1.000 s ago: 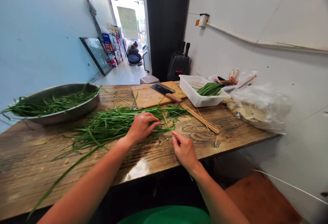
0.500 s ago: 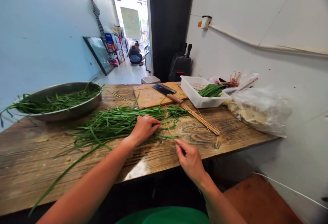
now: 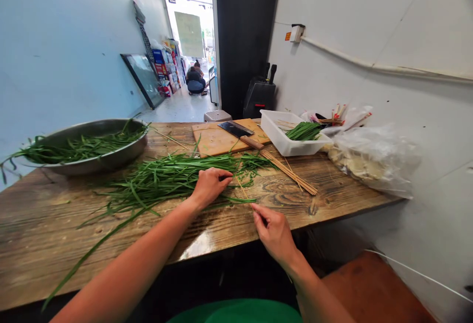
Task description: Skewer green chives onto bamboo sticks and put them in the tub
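My left hand rests over the right part of a loose pile of long green garlic chives. Its thumb and fingers come together near the stems; what lies between them is hidden. Close to the table's front edge, my right hand pinches the lower end of a thin bamboo skewer. The skewer slants up and left toward my left fingertips. A few chive stems lie flat between the two hands, their ends by my right fingertips. Short green scraps are scattered beyond.
A steel basin of chives stands left. Behind the pile, a cleaver lies on a cutting board. Right are a skewer bundle, a white tub with chives, and a plastic bag. A person crouches near the doorway.
My left hand has shifted very slightly right and down. The skewer has dropped a little toward my right hand, which stays almost in place.
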Motion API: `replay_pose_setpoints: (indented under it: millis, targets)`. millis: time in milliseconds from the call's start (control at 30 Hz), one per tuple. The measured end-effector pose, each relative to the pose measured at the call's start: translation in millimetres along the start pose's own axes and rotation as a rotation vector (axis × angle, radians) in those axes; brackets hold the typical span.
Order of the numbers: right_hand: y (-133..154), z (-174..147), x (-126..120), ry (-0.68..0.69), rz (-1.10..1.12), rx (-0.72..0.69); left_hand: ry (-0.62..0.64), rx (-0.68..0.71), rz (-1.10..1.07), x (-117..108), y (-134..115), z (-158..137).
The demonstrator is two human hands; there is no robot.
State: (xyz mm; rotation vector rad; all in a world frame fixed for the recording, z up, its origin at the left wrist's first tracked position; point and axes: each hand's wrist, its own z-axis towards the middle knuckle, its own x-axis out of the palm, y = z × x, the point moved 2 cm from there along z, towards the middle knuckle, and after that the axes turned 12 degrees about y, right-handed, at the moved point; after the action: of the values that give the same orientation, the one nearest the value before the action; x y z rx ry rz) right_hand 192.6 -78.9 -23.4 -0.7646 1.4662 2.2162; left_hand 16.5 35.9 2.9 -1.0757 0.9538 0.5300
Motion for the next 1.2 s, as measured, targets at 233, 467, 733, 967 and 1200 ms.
replay_pose_setpoints:
  millis: [233,467,733,967,1200]
  targets:
    - [-1,2,2,0.011,0.002,0.003,-0.007,-0.005,-0.029,-1,0,0]
    - [-3,2,3,0.015,-0.011,0.016,0.002,0.0,-0.029,-1,3,0]
    - [-2,3,2,0.022,-0.025,0.012,-0.016,0.027,-0.016,-1,3,-1]
    - [-3,5,5,0.027,-0.016,0.035,-0.034,0.099,0.0,1,0,-2]
    - [-7,25,12,-0.036,-0.047,0.057,0.149,0.278,-0.077,2,-15,-6]
